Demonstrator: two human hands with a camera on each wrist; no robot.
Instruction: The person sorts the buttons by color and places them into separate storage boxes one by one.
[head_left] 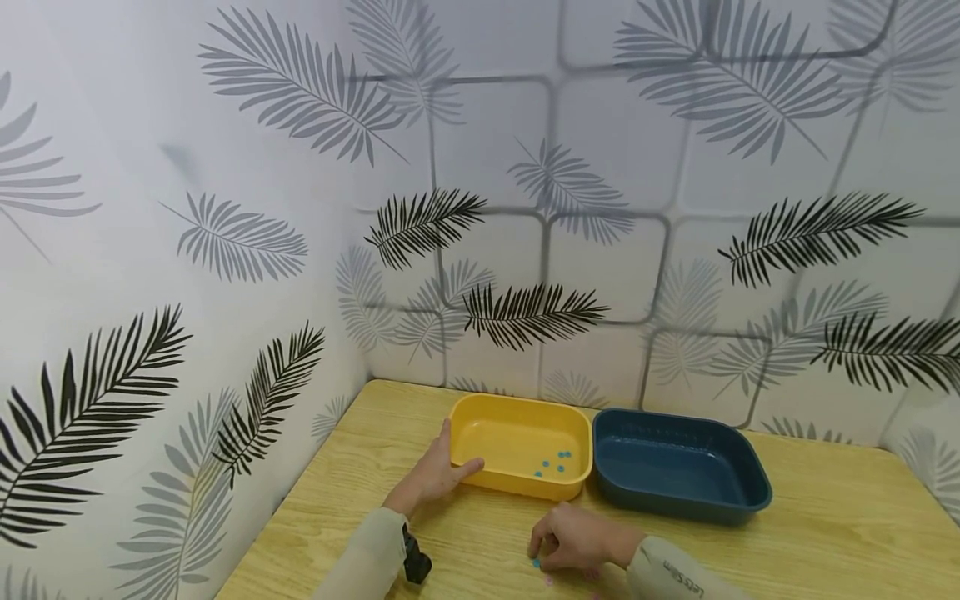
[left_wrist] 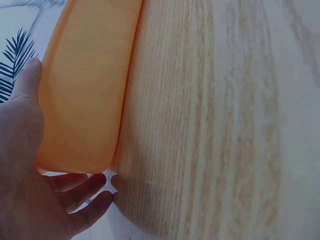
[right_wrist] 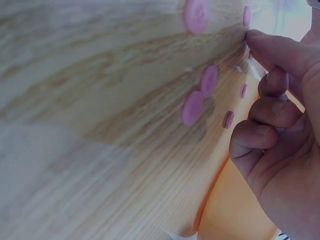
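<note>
Dark lettering that appears to read "Lets Slim" runs along the pale right sleeve of a person working at a light, wood-grained table, a plain matching left sleeve opposite and a boxy black device at that wrist. The right hand bends low over the tabletop, its fingers drawn in and their tips close to the surface beside a small blue button; whether they pinch it cannot be told. Glossy pink buttons, round and flat with raised rims, lie scattered beside that hand, two of them touching or overlapping. Farther in, the left hand grips the near left corner of a smooth yellow tray, thumb at the front rim and fingers around the end. The tray, a rounded rectangle that looks to be plastic, holds several blue buttons toward its right end. Just to its right sits a deep navy tray of similar rounded shape, its finish lightly shiny. Behind, pale wall covering carries black and gray feathery fronds over a pattern of round-cornered gray outlines.
</note>
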